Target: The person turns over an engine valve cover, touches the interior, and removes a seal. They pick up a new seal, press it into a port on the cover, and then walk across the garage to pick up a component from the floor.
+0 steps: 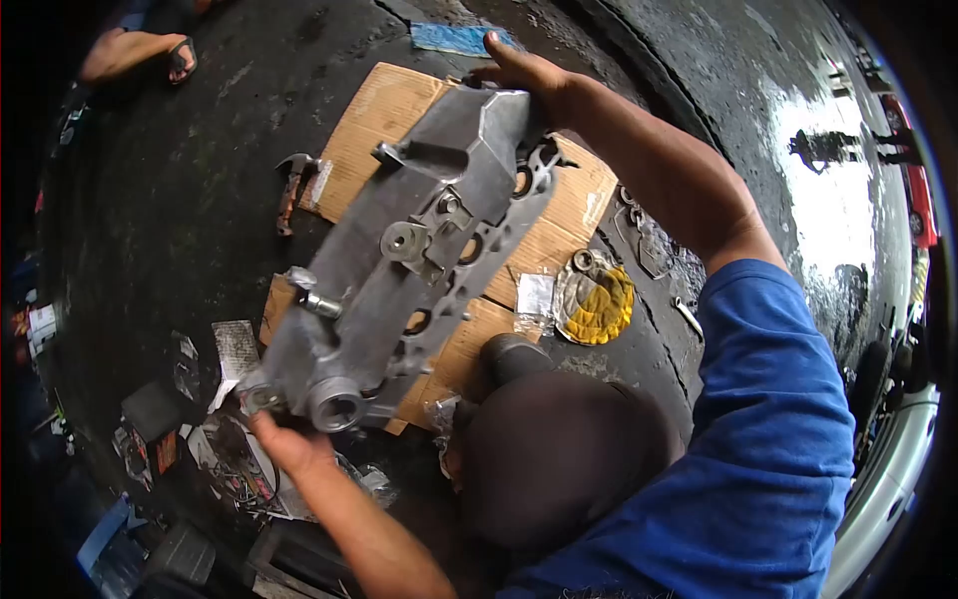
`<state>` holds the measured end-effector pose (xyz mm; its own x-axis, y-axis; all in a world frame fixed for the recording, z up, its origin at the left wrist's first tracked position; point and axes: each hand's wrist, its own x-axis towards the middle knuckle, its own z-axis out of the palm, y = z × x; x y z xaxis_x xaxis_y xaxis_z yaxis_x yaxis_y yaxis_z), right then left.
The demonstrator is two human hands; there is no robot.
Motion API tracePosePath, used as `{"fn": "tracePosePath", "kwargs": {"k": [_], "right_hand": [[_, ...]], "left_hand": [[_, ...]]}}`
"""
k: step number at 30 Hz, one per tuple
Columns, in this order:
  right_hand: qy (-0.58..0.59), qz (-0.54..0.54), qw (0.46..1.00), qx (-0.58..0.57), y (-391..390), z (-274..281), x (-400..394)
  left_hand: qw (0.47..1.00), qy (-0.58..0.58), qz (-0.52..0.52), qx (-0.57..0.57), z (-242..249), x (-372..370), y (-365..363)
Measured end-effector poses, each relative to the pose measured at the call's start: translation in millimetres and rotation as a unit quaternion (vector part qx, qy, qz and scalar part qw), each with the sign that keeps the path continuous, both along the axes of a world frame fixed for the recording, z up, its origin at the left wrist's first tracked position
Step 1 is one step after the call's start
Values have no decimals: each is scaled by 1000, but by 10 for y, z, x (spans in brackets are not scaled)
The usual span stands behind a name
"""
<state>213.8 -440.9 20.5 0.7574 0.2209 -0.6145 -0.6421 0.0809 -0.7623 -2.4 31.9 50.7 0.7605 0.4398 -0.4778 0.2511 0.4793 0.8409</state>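
Note:
A grey cast-metal intake manifold point(349, 230) is held up at a slant across the middle of the head view. It has a row of round ports along its right side and bolted fittings on its face. My right hand point(534, 80) grips the far upper end, its thumb sticking out and its other fingers mostly hidden behind the metal. At the near lower end, my left hand point(294, 447) holds the corner beside a round flanged opening, with most fingers out of sight underneath. Flattened cardboard point(374, 105) lies on the floor below the manifold.
A hammer point(290, 195) lies left of the cardboard. To the right are yellow-and-grey gloves point(596, 299), a small plastic packet point(535, 295) and loose metal parts point(649, 245). A blue cloth point(459, 39) lies beyond. Another person's foot point(182, 62) shows at upper left.

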Motion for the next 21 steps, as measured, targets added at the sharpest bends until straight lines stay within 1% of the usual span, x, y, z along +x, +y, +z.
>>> {"fn": "tracePosePath", "kwargs": {"k": [1,2,4,5,8,11,12,15,17,19,21], "right_hand": [[14,10,1000,-27,-9,-40,46],[30,25,998,-53,-65,-208,161],[66,36,995,-64,-49,-253,180],[85,42,993,-71,-38,-285,202],[84,24,988,-131,-52,-659,351],[96,12,977,-190,157,-619,319],[94,5,976,-195,203,-661,333],[64,-6,984,-164,319,-881,412],[32,0,988,-149,424,-936,445],[-28,-37,962,-267,606,-823,399],[0,15,890,-456,568,-1182,579]], "left_hand": [[999,27,7,-24,-53,-73,-118],[998,53,13,-38,-50,-89,-267],[995,63,-13,-78,-404,-143,-180],[993,68,-20,-94,-492,-161,-192],[993,97,-31,-62,-463,-72,-414],[990,118,-16,-75,-664,-18,-350],[989,130,-6,-71,-724,-1,-320],[985,154,7,-81,-890,27,-230],[979,177,24,-98,-867,79,-252],[976,187,20,-111,-968,126,-209],[975,198,18,-102,-1117,122,-143]]}}
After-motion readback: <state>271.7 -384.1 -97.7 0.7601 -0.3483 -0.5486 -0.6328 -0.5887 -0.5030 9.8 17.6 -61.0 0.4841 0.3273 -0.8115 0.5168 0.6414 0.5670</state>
